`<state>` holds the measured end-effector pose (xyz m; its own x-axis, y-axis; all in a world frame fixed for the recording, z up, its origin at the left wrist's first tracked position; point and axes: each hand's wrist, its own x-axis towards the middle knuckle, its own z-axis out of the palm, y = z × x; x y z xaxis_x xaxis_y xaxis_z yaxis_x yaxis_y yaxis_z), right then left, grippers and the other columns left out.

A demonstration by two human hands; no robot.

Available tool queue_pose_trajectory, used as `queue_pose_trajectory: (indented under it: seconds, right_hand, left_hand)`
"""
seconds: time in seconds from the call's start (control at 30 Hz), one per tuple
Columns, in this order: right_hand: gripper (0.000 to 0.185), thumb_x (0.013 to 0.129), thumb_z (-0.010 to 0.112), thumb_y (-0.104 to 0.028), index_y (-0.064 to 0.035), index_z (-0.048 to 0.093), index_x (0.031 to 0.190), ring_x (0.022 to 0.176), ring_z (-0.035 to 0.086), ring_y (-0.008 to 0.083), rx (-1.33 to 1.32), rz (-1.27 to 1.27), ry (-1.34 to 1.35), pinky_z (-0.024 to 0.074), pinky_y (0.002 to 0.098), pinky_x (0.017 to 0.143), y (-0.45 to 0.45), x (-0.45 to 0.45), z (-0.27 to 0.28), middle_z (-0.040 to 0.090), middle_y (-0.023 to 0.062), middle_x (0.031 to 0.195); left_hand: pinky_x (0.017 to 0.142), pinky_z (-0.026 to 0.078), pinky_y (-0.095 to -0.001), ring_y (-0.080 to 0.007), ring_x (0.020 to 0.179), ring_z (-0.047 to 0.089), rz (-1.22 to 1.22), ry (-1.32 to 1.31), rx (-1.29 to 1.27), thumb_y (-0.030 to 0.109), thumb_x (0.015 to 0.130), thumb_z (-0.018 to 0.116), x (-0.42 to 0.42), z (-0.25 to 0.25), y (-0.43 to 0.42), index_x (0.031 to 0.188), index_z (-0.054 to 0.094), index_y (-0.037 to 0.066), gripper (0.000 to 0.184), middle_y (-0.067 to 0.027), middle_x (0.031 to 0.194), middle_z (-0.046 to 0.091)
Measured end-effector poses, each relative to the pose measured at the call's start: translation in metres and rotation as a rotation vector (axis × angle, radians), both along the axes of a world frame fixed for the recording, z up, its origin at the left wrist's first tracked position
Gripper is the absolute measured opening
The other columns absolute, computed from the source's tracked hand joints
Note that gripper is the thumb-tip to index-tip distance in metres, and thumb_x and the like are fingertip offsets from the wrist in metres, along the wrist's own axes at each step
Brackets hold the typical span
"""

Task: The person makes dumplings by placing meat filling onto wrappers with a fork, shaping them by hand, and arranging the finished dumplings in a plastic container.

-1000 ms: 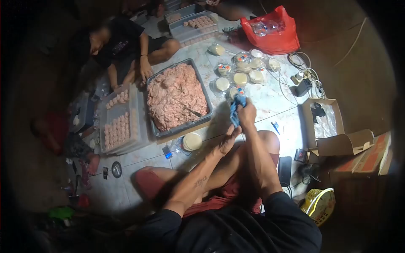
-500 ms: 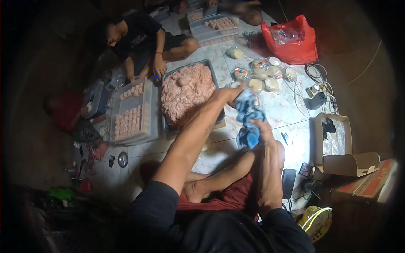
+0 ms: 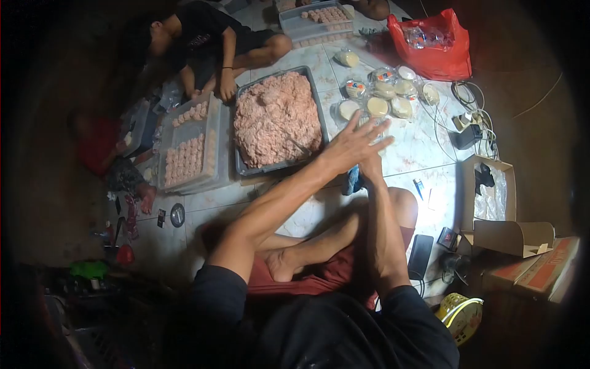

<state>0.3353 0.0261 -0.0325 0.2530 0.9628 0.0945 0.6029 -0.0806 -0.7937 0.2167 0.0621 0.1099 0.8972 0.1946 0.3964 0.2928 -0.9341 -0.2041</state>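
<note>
My left hand reaches forward over the floor with its fingers spread, and nothing shows in it. Just under and beside it, my right hand is closed around a blue patterned cloth. Most of the cloth is hidden behind my hands. To the left of my hands is a dark tray heaped with pinkish minced meat. Beyond my fingers lie several plastic-wrapped packs of round, pale, flat discs.
Left of the meat, a clear plastic box holds rows of shaped pieces. A co-worker sits behind it. At right are a red plastic bag, cables with a black adapter, an open cardboard box and a yellow basket.
My left hand has let go of the cloth and spread its fingers above my right hand. The cloth, still in my right hand, has bunched up lower. The view has tilted slightly.
</note>
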Motion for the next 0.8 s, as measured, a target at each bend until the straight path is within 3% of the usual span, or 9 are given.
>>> queue_pose_trajectory:
  seconds: [0.03,0.1,0.17,0.23,0.37,0.43,0.53,0.67,0.8]
  right_hand:
    - [0.040,0.091,0.061,-0.027,0.0086,0.066,0.107,0.090,0.065,0.0501,-0.129,-0.008,0.024,0.0516,0.0520,0.078,-0.001,0.000,0.006,0.068,0.0306,0.093]
    - [0.039,0.095,0.060,-0.027,0.0071,0.065,0.113,0.087,0.068,0.0437,-0.135,-0.127,0.206,0.0528,0.0474,0.079,-0.017,-0.011,0.031,0.072,0.0234,0.097]
    - [0.034,0.098,0.059,-0.024,0.0042,0.065,0.116,0.080,0.069,0.0285,0.195,-0.274,1.103,0.0537,0.0379,0.076,-0.024,-0.023,0.034,0.072,0.0135,0.097]
    - [0.033,0.098,0.060,-0.022,0.0040,0.064,0.117,0.082,0.068,0.0236,0.191,-0.290,1.011,0.0528,0.0346,0.075,-0.019,-0.027,0.027,0.071,0.0112,0.097]
    - [0.036,0.099,0.060,-0.024,0.0040,0.063,0.122,0.095,0.066,0.0220,0.143,-0.153,1.202,0.0506,0.0329,0.084,-0.026,-0.006,-0.008,0.071,0.0129,0.101]
    - [0.038,0.096,0.060,-0.027,0.0028,0.065,0.119,0.101,0.067,0.0306,-0.043,-0.330,0.422,0.0485,0.0378,0.091,-0.014,-0.004,0.009,0.072,0.0195,0.105]
    - [0.038,0.093,0.059,-0.026,0.0016,0.066,0.118,0.102,0.067,0.0367,-0.006,-0.269,0.370,0.0477,0.0408,0.092,0.004,0.006,0.014,0.070,0.0252,0.107]
    - [0.054,0.091,0.062,-0.032,0.0009,0.055,0.133,0.106,0.061,0.0488,-0.044,-0.179,-0.077,0.0471,0.0478,0.094,0.021,-0.004,0.037,0.064,0.0348,0.109]
    - [0.074,0.083,0.073,-0.038,-0.0017,0.045,0.142,0.098,0.058,0.0534,-0.139,-0.232,-0.501,0.0490,0.0516,0.090,0.018,-0.026,0.091,0.056,0.0373,0.117]
  left_hand:
    - [0.117,0.028,-0.0554,-0.0312,0.137,0.044,-0.001,-0.005,-0.005,0.010,0.083,0.064,-0.008,0.000,-0.001,0.144,0.048,0.015,0.064,-0.0248,0.146,0.044]
    - [0.119,0.027,-0.0463,-0.0350,0.139,0.041,0.222,0.005,-0.797,0.010,0.082,0.066,-0.024,0.001,0.005,0.145,0.044,0.005,0.067,-0.0256,0.151,0.038]
    - [0.117,0.032,-0.0430,-0.0394,0.132,0.047,0.136,-0.326,-0.971,0.024,0.087,0.062,-0.019,-0.024,0.008,0.142,0.044,-0.001,0.063,-0.0240,0.148,0.043]
    - [0.116,0.031,-0.0392,-0.0382,0.135,0.044,0.252,-1.055,-1.523,0.043,0.096,0.055,0.008,-0.045,-0.012,0.143,0.041,-0.004,0.067,-0.0253,0.148,0.042]
    - [0.116,0.028,-0.0383,-0.0318,0.140,0.037,0.259,-0.837,-1.509,0.061,0.099,0.043,0.008,-0.099,-0.077,0.148,0.036,-0.002,0.079,-0.0244,0.149,0.041]
    - [0.107,0.039,-0.0354,-0.0262,0.125,0.051,0.542,-0.479,-1.606,0.047,0.099,0.054,-0.015,-0.113,-0.088,0.143,0.043,-0.001,0.066,-0.0177,0.134,0.055]
    - [0.099,0.046,-0.0399,-0.0328,0.114,0.060,0.284,-0.078,-1.203,0.039,0.094,0.064,-0.069,-0.055,-0.092,0.133,0.054,0.002,0.055,-0.0171,0.127,0.061]
    - [0.087,0.048,-0.0460,-0.0374,0.102,0.063,0.363,-0.676,-0.975,0.031,0.089,0.070,-0.125,-0.089,-0.130,0.102,0.065,0.003,0.031,-0.0217,0.119,0.062]
    - [0.087,0.046,-0.0502,-0.0370,0.087,0.066,0.660,-0.492,-1.017,0.031,0.089,0.070,-0.199,-0.099,-0.111,0.087,0.064,0.004,0.028,-0.0182,0.084,0.067]
